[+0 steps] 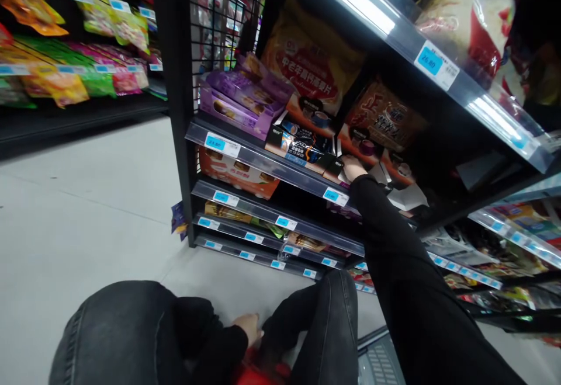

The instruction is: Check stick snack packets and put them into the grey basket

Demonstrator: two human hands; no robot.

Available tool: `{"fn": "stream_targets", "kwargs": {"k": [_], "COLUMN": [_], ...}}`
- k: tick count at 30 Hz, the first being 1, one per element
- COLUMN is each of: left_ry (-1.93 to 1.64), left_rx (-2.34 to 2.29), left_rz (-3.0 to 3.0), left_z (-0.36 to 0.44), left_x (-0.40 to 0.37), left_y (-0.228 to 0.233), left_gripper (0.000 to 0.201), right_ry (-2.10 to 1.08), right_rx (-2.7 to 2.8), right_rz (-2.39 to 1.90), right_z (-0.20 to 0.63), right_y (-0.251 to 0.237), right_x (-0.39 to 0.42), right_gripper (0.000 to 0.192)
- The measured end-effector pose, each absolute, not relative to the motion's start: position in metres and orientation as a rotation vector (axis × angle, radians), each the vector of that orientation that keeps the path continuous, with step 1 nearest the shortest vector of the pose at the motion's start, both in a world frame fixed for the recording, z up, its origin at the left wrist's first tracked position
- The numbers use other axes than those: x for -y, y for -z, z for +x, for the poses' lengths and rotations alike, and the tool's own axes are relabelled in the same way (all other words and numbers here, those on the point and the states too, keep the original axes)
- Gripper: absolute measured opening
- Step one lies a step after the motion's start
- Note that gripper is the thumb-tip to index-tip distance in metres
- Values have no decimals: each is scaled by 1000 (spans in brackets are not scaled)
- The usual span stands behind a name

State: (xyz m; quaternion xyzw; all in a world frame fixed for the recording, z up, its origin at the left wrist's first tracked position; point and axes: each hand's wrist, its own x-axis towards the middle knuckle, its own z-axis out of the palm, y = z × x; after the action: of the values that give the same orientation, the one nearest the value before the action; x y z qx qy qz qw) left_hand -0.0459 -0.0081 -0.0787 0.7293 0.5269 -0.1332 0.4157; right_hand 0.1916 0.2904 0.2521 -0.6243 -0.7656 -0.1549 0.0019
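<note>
My right hand (353, 167) reaches into the middle shelf, its fingers bent at the front edge of an open display box (333, 169). The fingertips are partly hidden, and I cannot make out what is between them. Left of it sits an orange and black display box (302, 142) with dark packets inside. Torn white cardboard flaps (407, 197) stick out to the right of my wrist. Low between my knees, my left hand (249, 328) is curled, its fingers mostly hidden, just above a blurred red object (263, 367).
Purple snack boxes (245, 101) and large bags (313, 52) share the shelf. A price-tagged shelf edge (385, 23) juts out overhead. Lower shelves hold an orange carton (239, 172). A grey basket (379, 364) stands on the floor at my right knee.
</note>
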Motion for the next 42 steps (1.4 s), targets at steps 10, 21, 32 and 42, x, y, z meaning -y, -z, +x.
{"fn": "stream_targets", "kwargs": {"k": [10, 21, 32, 42], "left_ry": [254, -792, -1083, -909], "left_rx": [-1345, -685, -816, -818], "left_rz": [1800, 566, 464, 678], "left_z": [-46, -28, -36, -30], "left_x": [5, -5, -9, -5], "left_y": [64, 18, 26, 30], "left_gripper": [41, 69, 46, 56], "right_ry": [173, -962, -1554, -1470], "right_rx": [1324, 840, 647, 909], "right_rz": [-1065, -1163, -1180, -1376], "right_z": [211, 156, 157, 208], "right_y": [-302, -112, -19, -25], "right_x": [-210, -52, -10, -7], "right_gripper": [38, 15, 21, 44]}}
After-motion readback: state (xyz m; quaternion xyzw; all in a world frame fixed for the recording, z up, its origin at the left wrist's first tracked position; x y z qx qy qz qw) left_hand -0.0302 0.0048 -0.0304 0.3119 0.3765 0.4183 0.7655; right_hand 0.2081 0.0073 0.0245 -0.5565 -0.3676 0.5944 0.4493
